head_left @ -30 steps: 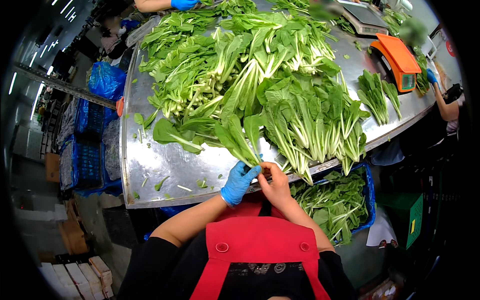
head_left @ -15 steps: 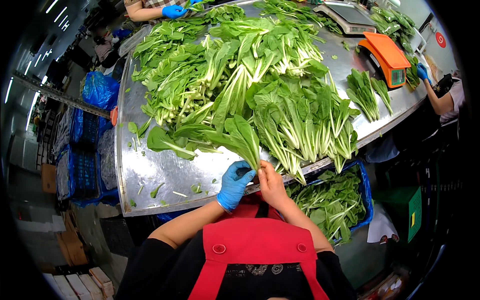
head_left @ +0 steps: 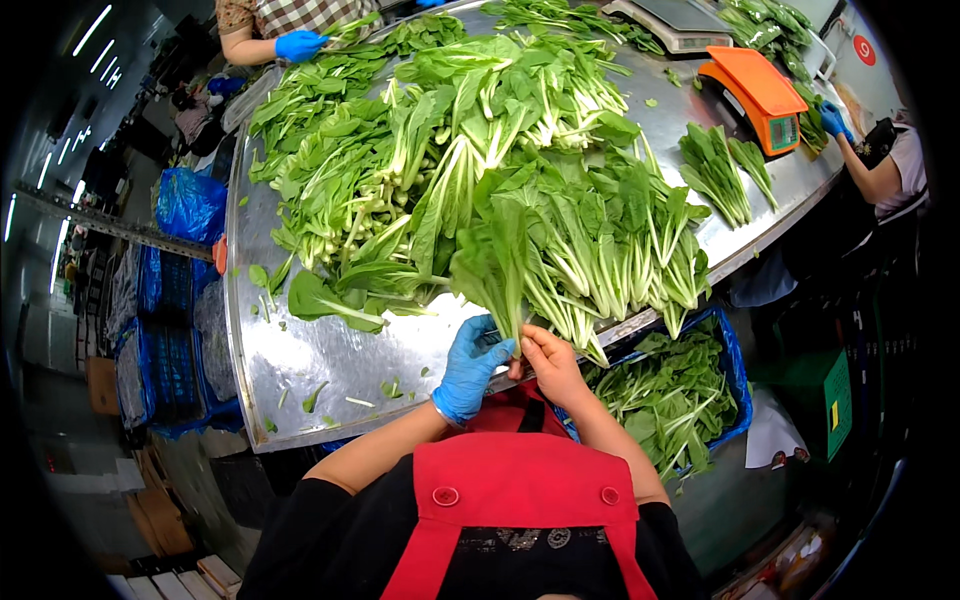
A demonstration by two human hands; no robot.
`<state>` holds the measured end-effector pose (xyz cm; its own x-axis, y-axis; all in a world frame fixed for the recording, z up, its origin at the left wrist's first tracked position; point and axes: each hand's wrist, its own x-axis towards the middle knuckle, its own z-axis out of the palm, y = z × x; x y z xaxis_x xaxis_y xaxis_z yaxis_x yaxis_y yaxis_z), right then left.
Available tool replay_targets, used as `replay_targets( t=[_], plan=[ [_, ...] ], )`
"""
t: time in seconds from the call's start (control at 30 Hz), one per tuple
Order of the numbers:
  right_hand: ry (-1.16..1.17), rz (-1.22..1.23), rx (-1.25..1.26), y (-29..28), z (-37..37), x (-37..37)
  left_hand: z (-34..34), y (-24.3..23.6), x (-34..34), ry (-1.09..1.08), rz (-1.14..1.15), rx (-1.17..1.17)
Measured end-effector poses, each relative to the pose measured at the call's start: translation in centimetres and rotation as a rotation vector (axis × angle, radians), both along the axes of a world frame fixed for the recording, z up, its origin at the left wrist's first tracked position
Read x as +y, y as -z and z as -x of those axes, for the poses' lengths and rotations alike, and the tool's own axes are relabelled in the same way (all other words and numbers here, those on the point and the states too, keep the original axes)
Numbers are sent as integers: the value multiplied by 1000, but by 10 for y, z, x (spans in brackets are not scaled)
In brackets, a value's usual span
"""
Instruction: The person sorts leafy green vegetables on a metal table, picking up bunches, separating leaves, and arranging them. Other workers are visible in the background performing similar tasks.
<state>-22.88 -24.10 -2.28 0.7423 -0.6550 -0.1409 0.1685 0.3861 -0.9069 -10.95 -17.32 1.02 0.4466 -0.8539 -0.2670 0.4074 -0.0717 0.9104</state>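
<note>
At the table's near edge, my left hand (head_left: 470, 368), in a blue glove, is closed round the stem end of a leafy green (head_left: 493, 268). My bare right hand (head_left: 550, 362) pinches the same stem base from the right, its fingertips close to the gloved thumb. The green stands leaf-up, its broad leaves reaching toward the pile. Just beyond lies a large heap of leafy greens (head_left: 400, 165) with pale stems. To the right of the held green, more greens (head_left: 600, 235) lie side by side, stems toward me.
The metal table (head_left: 270, 370) carries leaf scraps. An orange scale (head_left: 762, 95) stands at right beside a small bunch of greens (head_left: 715, 172). A blue-lined crate (head_left: 738, 385) of greens sits below the edge. Co-workers' gloved hands (head_left: 300, 45) (head_left: 833, 121) show at far left and right.
The held green has swung from leaning left to nearly upright, while both hands stay at its base. The whole view has shifted slightly. The far-left co-worker's gloved hand has moved left with some greens.
</note>
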Motion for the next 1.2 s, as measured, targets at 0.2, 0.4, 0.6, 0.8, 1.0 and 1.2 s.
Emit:
replay_targets(
  t=[0.2,0.4,0.6,0.8,1.0,1.2],
  plan=[
    [192,187,120,-8,-2,6,-9,8,-5,157,-80,204],
    [326,644,327,-25,2,15,-7,7,1,113,-218,206],
    [247,424,225,-13,5,10,-10,8,5,226,-142,128],
    [142,29,55,-20,6,9,-20,-6,5,326,-111,170],
    [189,-220,-57,-31,14,13,-16,-9,4,387,-98,190],
    [325,673,73,-28,24,12,-3,-16,0,315,-125,148]
  ],
)
